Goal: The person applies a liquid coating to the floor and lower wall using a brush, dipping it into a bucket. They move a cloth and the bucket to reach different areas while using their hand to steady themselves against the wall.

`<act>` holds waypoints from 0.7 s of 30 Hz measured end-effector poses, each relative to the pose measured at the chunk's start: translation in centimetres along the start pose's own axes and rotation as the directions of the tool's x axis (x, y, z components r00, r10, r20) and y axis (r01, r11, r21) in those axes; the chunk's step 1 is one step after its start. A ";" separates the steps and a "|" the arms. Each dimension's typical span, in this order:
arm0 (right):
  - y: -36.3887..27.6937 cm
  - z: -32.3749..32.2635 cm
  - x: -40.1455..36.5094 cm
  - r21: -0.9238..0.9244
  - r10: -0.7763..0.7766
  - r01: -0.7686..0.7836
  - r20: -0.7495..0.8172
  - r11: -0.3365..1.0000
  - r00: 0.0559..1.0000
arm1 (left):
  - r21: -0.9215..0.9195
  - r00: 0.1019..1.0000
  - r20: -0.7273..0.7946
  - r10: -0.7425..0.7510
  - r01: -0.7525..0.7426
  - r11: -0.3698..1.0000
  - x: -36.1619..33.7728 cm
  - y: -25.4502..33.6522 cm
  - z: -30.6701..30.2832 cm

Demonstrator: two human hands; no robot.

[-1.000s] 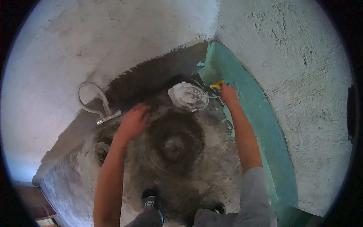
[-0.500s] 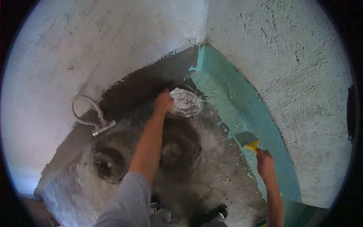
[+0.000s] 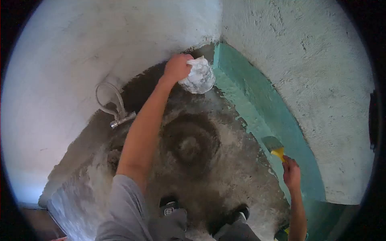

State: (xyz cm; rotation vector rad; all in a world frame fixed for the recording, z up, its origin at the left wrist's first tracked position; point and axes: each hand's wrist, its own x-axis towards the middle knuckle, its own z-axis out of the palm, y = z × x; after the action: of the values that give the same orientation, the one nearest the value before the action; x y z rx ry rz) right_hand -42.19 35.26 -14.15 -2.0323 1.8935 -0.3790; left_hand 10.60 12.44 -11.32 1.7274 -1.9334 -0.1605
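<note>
My left hand [image 3: 178,68] grips the edge of a round, white-crusted container [image 3: 198,76], held out close to the far corner where the walls meet. Its surface is caked with pale residue, and the contents are hard to make out. In my right hand [image 3: 291,172] is a putty knife [image 3: 277,151] with a yellow handle and a wide blade. The blade lies over the green coating [image 3: 257,105], which runs along the foot of the right wall and onto the floor edge.
A braided hose with a metal valve [image 3: 122,119] is at the left wall. The rough concrete floor [image 3: 237,176] has a dark damp ring [image 3: 189,144] in the middle. My shoes [image 3: 169,205] stand at the bottom. A dark and yellow object [image 3: 282,233] lies near my right forearm.
My left hand has carried the white container up and farther toward the corner, uncovering more of the floor. The putty knife and right hand sit slightly farther right in view, which has also shifted.
</note>
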 end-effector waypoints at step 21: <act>7.9 4.6 -7.7 0.170 0.145 -0.127 -0.092 0.977 0.985 | 0.325 0.939 0.344 0.007 -0.126 0.937 -15.6 2.7 -12.5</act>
State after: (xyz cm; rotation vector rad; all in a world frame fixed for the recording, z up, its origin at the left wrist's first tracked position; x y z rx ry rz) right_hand -48.03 42.82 -21.36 -1.7977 1.9786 -0.5948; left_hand 14.55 30.95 -4.38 1.9524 -2.3865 -0.1043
